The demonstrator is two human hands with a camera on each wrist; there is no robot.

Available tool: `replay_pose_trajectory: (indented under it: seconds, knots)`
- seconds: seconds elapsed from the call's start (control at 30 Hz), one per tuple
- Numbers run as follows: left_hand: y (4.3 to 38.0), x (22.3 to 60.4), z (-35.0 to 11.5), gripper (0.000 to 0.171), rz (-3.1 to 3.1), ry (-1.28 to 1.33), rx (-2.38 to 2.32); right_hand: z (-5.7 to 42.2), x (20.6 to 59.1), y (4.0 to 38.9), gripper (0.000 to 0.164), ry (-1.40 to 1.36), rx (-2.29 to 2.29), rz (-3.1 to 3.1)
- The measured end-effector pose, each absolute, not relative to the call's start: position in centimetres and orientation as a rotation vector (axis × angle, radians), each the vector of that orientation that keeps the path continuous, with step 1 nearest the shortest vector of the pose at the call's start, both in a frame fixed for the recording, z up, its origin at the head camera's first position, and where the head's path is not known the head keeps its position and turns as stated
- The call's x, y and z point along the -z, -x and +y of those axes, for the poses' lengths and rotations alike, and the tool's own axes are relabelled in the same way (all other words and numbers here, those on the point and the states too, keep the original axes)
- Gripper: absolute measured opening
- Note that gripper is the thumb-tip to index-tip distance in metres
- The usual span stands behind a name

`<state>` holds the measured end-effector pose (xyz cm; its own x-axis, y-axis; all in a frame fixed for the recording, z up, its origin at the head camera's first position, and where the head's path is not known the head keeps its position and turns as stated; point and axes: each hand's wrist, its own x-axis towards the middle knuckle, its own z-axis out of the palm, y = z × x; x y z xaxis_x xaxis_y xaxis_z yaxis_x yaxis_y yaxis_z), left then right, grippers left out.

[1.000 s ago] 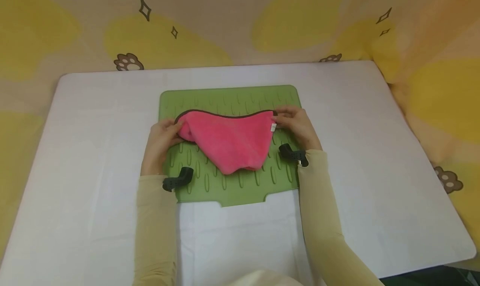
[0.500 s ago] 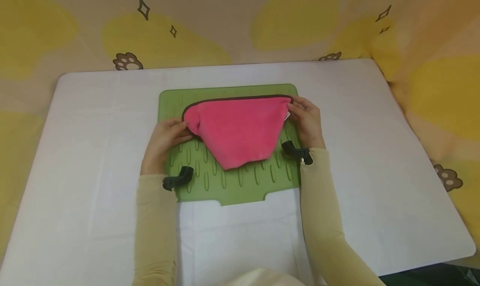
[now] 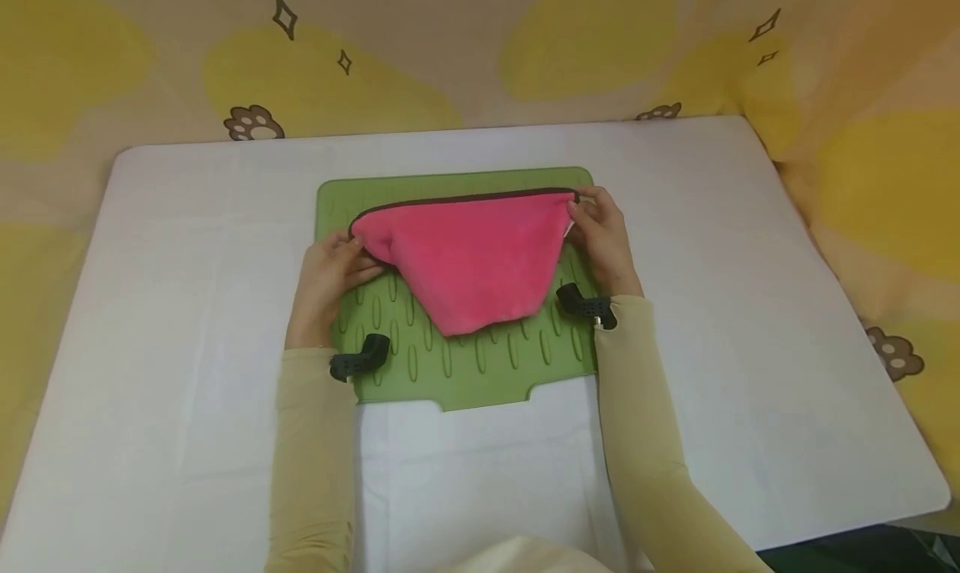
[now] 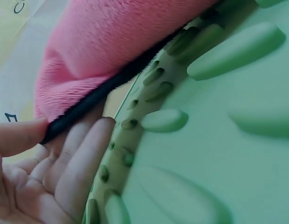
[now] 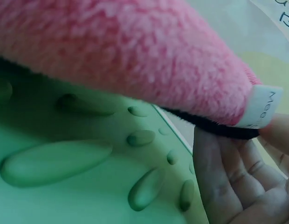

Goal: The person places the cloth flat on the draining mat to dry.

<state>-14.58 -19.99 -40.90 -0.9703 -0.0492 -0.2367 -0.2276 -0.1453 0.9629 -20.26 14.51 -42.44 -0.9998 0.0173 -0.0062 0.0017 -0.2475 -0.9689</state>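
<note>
Through the head view I have a pink cloth (image 3: 472,264) spread above the green mat (image 3: 483,396), its dark edging (image 3: 465,198) running nearly straight along the mat's far side. The person's left hand (image 3: 326,281) is over the mat's left edge, and in the left wrist view I see its thumb and fingers (image 4: 84,163) pinching the cloth's corner by that edging. The right hand (image 3: 606,243) is over the mat's right edge, gripping the opposite corner beside a small white label (image 5: 260,107), thumb against the fingers. I read this two-corner hold as a way of stretching the far edge: soft fabric would likely sag if pinched at only one point. Both corners are raised clear of the mat, with shadow beneath the cloth in the wrist views, and the rest falls toward the mat's near side, narrowing as it goes; whether its lower end touches the mat I cannot tell. The mat lies flat on the tabletop (image 3: 187,306), centred before the person, I suppose so both arms can reach its sides evenly. Its raised oval bumps probably help against slipping, though that is only my guess from here.
</note>
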Motion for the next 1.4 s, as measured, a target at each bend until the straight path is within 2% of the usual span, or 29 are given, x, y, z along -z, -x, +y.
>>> replay_pose_trajectory:
  seconds: [0.5,0.73,0.93,1.2,1.4]
  knots:
    - [14.56,40.12,-20.38,0.018,2.28,0.526,-2.419,14.6,41.9,20.16,0.01,0.135,-2.534,-1.91]
    - [14.6,40.51,-20.71,0.007,2.242,0.531,-2.196,14.74,42.2,20.24,0.014,0.199,-2.546,-1.91]
    - [14.56,40.62,-20.74,0.011,2.233,0.453,-2.086,14.79,42.38,20.25,0.019,0.219,-2.514,-1.962]
    - [14.54,40.49,-20.52,0.005,2.235,0.556,-2.187,14.52,42.46,20.35,0.011,0.279,-2.405,-2.106]
    - [14.53,40.27,-20.45,0.009,2.287,0.643,-2.262,14.63,42.55,20.3,0.024,0.208,-2.303,-2.249]
